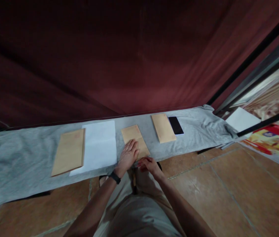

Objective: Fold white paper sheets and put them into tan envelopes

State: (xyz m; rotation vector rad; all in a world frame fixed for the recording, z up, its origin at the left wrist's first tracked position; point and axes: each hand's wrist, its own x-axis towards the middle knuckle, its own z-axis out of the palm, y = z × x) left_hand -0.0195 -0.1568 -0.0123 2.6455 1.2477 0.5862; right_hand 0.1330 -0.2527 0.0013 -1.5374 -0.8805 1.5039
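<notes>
A brown paper envelope [135,134] lies at a slant on the grey cloth in front of me. My left hand [128,153], with a black band on its wrist, rests flat on the envelope's left and near part, fingers stretched out. At the envelope's near edge is my right hand [148,164], its fingers curled against that edge; the fingertips are partly hidden. To the left, a stack of brown envelopes [69,151] overlaps the white paper [100,144]. On the right lies another brown envelope or small stack of them [164,128], beside a dark-screened phone [176,125].
The long narrow surface wears a rumpled grey cloth [198,125]. Behind it hangs a dark red curtain [139,65]. Dark metal bars [252,59], a white box-like thing [243,120] and a red-yellow printed box [274,141] stand at right. Tiled floor [203,191] lies below.
</notes>
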